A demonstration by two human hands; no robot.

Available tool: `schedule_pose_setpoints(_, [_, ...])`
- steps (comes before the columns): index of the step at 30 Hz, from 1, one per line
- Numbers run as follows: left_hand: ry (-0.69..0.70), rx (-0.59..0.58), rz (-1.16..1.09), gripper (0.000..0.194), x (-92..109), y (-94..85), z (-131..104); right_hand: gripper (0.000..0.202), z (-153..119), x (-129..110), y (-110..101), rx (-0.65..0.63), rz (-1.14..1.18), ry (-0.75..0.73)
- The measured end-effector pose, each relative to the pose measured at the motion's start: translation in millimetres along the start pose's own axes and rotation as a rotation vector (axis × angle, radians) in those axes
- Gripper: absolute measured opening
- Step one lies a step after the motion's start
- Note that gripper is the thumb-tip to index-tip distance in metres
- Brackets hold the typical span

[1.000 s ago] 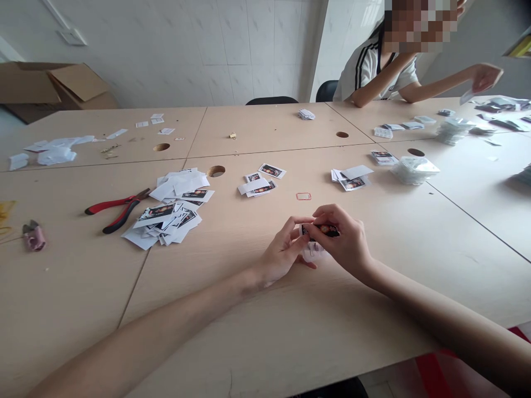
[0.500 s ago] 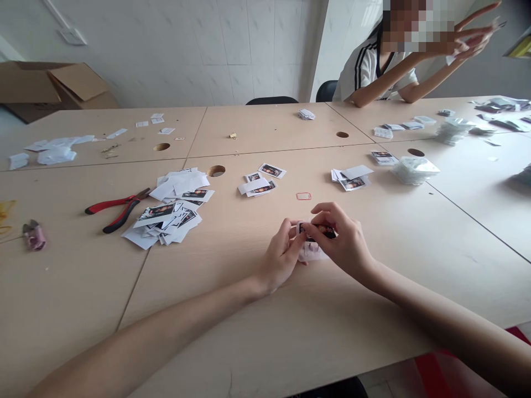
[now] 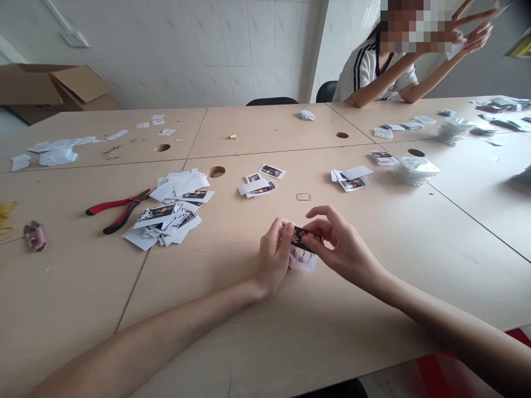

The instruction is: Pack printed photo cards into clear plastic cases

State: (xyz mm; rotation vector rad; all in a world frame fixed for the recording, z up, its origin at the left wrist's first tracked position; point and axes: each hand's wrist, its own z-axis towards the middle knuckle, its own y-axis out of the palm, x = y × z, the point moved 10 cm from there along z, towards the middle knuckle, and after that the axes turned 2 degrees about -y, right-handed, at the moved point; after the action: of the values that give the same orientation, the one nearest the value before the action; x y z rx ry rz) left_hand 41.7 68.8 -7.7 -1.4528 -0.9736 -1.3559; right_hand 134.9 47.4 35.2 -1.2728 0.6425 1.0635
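Since the earlier frame, brings left hand [image 3: 271,260], right hand [image 3: 346,246] and dark printed card [image 3: 304,234] slightly leftward and lower. Works above the pale worktop [image 3: 232,337], right of the loose paper pile [image 3: 168,221] and red-handled pliers [image 3: 110,205]. Grips the translucent packet [image 3: 305,263] at its left side in the left fingers; pinches the card in the right, thumb on its face. Holds the card across the packet's upper part; cannot tell whether inside or in front. Might bend the card through uneven thumb pressure, or drop it through too loose a pinch.
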Motion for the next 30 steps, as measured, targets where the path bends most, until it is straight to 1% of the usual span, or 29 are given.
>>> schedule_pose_setpoints(2, [0.026,0.026,0.008,0.029,3,-2.8,-1,0.024,-1,1,1,-0.002,0.073,0.029])
schedule_pose_setpoints(5, [0.067,0.055,0.040,0.027,8,-6.1,-2,0.024,-2,2,0,0.029,0.152,0.055])
schedule_pose_setpoints(11, [0.121,0.117,0.051,0.026,15,-12.7,-4,0.025,-6,-1,-3,0.115,0.176,0.041])
schedule_pose_setpoints(18, [0.112,0.134,0.008,0.025,14,-15.2,-6,0.023,-6,-3,-7,0.149,0.192,0.037])
schedule_pose_setpoints(22, [0.089,0.108,-0.017,0.026,11,-12.6,-4,0.024,-5,0,-8,0.169,0.200,0.029])
schedule_pose_setpoints(26, [0.025,0.095,-0.098,0.029,4,-10.0,-2,0.028,-1,7,-12,0.200,0.267,0.027])
schedule_pose_setpoints(30, [-0.030,0.064,-0.151,0.030,-1,-5.7,0,0.025,4,10,-14,0.200,0.287,0.021])
